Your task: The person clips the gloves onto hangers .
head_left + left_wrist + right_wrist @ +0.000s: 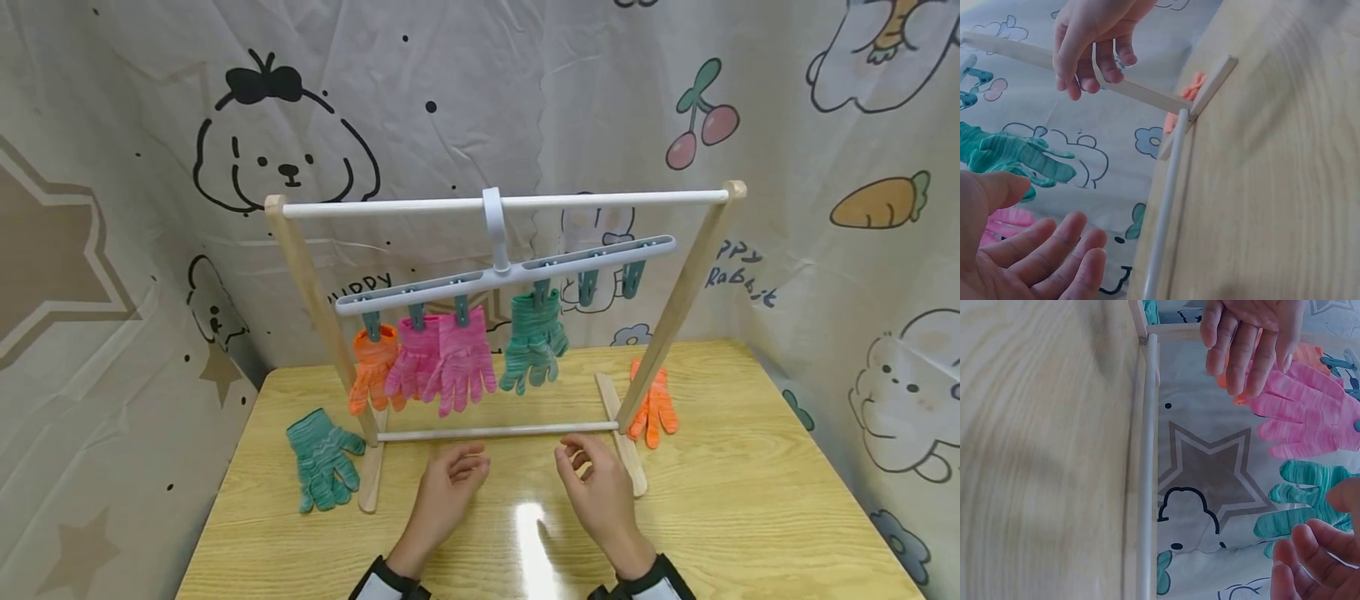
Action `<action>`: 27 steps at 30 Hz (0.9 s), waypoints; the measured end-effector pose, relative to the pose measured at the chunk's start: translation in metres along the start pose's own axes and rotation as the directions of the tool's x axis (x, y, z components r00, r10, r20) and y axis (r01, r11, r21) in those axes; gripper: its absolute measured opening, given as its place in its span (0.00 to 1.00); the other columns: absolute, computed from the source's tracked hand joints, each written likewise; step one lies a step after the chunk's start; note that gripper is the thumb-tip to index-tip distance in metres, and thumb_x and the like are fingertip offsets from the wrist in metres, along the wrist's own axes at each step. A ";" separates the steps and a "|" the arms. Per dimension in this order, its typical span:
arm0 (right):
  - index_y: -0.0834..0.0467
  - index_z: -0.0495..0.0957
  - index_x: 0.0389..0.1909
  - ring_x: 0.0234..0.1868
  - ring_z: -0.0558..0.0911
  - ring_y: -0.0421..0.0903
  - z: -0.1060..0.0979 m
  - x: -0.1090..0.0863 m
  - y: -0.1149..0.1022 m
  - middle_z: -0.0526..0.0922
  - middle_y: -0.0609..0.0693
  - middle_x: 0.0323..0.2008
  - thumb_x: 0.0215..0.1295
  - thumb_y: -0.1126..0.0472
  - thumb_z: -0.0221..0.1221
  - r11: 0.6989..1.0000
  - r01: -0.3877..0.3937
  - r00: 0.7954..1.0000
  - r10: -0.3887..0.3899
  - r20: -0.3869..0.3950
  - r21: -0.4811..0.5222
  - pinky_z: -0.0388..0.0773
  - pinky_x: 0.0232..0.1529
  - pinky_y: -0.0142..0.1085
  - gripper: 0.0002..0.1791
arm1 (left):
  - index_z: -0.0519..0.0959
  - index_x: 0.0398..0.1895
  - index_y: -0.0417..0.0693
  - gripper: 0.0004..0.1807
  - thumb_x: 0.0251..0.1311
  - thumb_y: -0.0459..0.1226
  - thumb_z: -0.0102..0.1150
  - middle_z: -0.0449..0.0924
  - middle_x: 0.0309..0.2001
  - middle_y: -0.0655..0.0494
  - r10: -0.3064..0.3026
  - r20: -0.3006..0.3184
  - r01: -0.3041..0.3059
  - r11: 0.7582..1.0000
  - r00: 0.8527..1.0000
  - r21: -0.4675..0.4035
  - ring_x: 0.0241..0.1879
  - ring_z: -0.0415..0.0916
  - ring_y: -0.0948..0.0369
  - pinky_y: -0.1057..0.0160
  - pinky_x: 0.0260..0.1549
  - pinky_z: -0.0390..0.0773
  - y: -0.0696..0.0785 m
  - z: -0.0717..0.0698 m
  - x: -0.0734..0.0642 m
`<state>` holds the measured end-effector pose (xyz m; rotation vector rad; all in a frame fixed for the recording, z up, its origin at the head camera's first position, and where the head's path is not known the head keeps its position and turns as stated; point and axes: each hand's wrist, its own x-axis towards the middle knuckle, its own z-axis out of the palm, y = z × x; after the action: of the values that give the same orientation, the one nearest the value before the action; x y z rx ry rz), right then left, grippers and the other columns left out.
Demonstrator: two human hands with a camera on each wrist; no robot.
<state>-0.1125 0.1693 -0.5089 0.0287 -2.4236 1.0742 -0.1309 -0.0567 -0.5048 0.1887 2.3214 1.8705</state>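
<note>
My left hand and right hand are held apart in front of the rack's lower bar, fingers loosely bent and holding nothing. Above them, a clip hanger hooks over the rack's top rod and tilts up to the right. From its clips hang an orange glove, two pink gloves side by side and a green glove. The two rightmost clips carry no glove. Another green glove lies left of the rack, and an orange glove lies behind its right post, partly hidden.
The rack has wooden posts, a white top rod, a lower bar and flat wooden feet. It stands on a wood-grain table. A printed curtain surrounds the back and sides.
</note>
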 end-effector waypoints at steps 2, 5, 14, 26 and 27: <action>0.59 0.84 0.39 0.26 0.77 0.33 0.000 -0.004 0.000 0.83 0.45 0.29 0.63 0.63 0.68 1.000 -0.007 1.000 0.006 0.013 0.007 0.73 0.24 0.27 0.06 | 0.78 0.59 0.35 0.21 0.69 0.39 0.61 0.85 0.51 0.37 -0.012 0.006 0.012 1.000 1.000 -0.004 0.53 0.83 0.49 0.63 0.51 0.82 -0.003 -0.001 -0.003; 0.58 0.85 0.38 0.26 0.76 0.31 0.001 -0.009 0.000 0.83 0.44 0.28 0.63 0.63 0.68 1.000 -0.017 0.999 0.016 0.031 0.018 0.72 0.24 0.26 0.05 | 0.78 0.59 0.35 0.22 0.69 0.40 0.62 0.85 0.51 0.38 -0.039 0.007 0.039 0.999 0.999 -0.013 0.52 0.83 0.51 0.67 0.48 0.82 -0.007 -0.002 -0.010; 0.56 0.85 0.38 0.25 0.74 0.28 0.003 -0.023 0.002 0.83 0.40 0.28 0.63 0.62 0.68 0.999 -0.041 0.997 0.041 0.065 0.004 0.72 0.24 0.26 0.05 | 0.78 0.58 0.35 0.20 0.70 0.41 0.60 0.84 0.51 0.39 -0.063 0.007 0.063 0.998 0.998 -0.003 0.49 0.83 0.57 0.72 0.45 0.81 -0.009 -0.009 -0.024; 0.56 0.84 0.37 0.26 0.73 0.26 0.006 -0.033 0.003 0.82 0.39 0.28 0.62 0.63 0.68 1.000 -0.020 0.997 0.021 0.077 -0.007 0.72 0.25 0.26 0.04 | 0.78 0.58 0.33 0.20 0.70 0.40 0.60 0.85 0.50 0.38 -0.081 -0.028 0.081 0.996 0.996 -0.027 0.49 0.84 0.54 0.75 0.44 0.80 -0.012 -0.016 -0.031; 0.56 0.84 0.37 0.25 0.73 0.26 0.006 -0.034 0.003 0.82 0.39 0.28 0.61 0.63 0.68 1.000 -0.021 0.997 0.022 0.078 -0.009 0.72 0.25 0.25 0.05 | 0.78 0.58 0.33 0.20 0.71 0.40 0.60 0.85 0.50 0.39 -0.085 -0.029 0.084 0.996 0.996 -0.032 0.49 0.84 0.54 0.75 0.44 0.80 -0.012 -0.016 -0.031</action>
<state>-0.0860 0.1613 -0.5293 0.0425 -2.5036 1.0913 -0.1033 -0.0807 -0.5117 0.0582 2.2801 1.8798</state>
